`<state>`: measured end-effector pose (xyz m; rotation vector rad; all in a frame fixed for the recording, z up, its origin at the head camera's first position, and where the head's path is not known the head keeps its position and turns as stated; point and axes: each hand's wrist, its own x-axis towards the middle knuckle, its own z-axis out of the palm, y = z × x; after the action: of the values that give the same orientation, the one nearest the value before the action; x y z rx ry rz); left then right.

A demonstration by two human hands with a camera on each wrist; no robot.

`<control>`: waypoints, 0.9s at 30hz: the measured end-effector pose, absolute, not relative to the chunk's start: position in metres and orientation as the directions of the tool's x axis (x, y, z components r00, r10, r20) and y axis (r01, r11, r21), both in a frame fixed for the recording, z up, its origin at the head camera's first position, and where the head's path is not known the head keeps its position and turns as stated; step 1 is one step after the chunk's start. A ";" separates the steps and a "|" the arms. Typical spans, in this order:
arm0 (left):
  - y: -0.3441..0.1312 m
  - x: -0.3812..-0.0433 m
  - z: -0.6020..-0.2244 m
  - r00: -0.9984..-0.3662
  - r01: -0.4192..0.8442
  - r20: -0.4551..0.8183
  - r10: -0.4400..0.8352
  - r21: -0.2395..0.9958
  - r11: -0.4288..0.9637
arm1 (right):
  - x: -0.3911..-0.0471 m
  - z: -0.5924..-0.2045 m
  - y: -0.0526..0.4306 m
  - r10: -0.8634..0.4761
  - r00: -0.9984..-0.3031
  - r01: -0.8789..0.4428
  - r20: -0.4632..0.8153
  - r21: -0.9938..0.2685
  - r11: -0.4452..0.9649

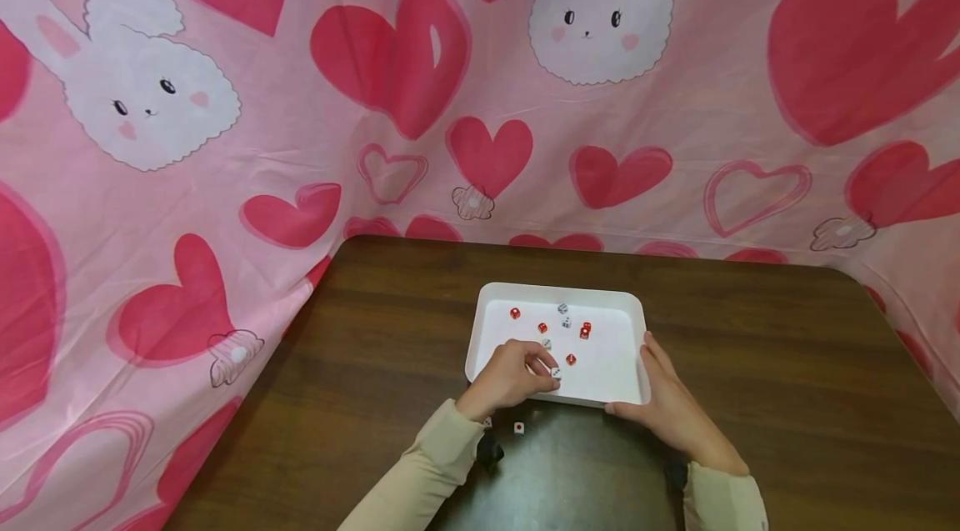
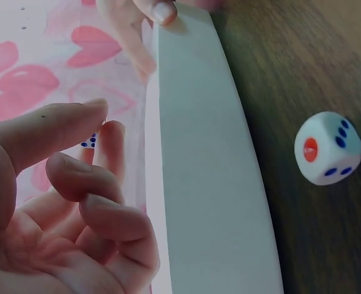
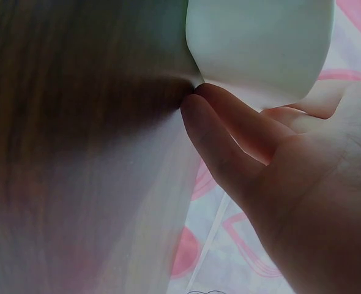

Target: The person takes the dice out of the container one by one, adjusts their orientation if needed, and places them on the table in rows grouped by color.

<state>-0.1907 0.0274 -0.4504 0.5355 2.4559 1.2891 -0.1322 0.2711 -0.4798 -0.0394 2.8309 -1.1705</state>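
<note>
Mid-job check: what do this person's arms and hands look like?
The left hand and right hand are ungloved. The left sleeve and right sleeve are long and pale beige. Beside each shows a small black object, details unclear.

Dice (image 1: 571, 359) in a tray (image 1: 611, 364) on a table (image 1: 390, 331), loose dice (image 1: 519, 428) before the tray, cloth (image 1: 360, 122) behind.

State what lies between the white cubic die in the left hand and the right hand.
In the head view, only the white rectangular tray: bare floor, then wall.
</note>
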 end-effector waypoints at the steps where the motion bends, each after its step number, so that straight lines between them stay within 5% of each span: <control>1: 0.027 -0.190 -0.450 -0.879 0.175 -0.105 0.465 0.836 0.520 | -0.132 -0.480 0.271 -0.053 -0.997 0.004 -0.058 -0.704 0.710; 27: 0.022 -0.174 -0.438 -0.865 0.220 -0.068 0.497 0.840 0.497 | -0.130 -0.480 0.270 -0.061 -0.998 -0.043 -0.002 -0.685 0.728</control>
<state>-0.1742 0.0216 -0.4375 0.6042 2.4432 1.3067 -0.1305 0.2703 -0.4795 -0.0875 2.8974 -1.1474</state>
